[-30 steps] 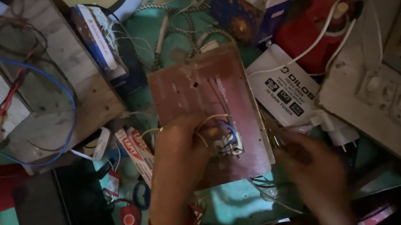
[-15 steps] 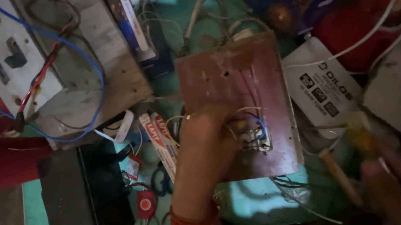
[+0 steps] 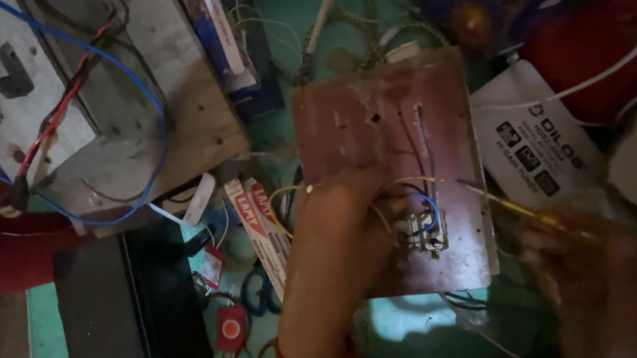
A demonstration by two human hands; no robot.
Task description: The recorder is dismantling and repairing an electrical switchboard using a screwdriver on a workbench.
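Reddish board (image 3: pixel 388 131) (wired), left hand (image 3: pixel 340 237) pressing, screwdriver (image 3: pixel 538 218), grey box (image 3: pixel 104 98) beside.

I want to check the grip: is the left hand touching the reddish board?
Touching. The head view shows the left hand lying on the reddish board, its fingers over the board's lower edge beside the small wired part, with no gap visible.

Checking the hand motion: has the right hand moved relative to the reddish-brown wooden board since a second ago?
Yes. The right hand, holding a yellow-handled screwdriver, has moved from beside the reddish-brown wooden board outward to its right.
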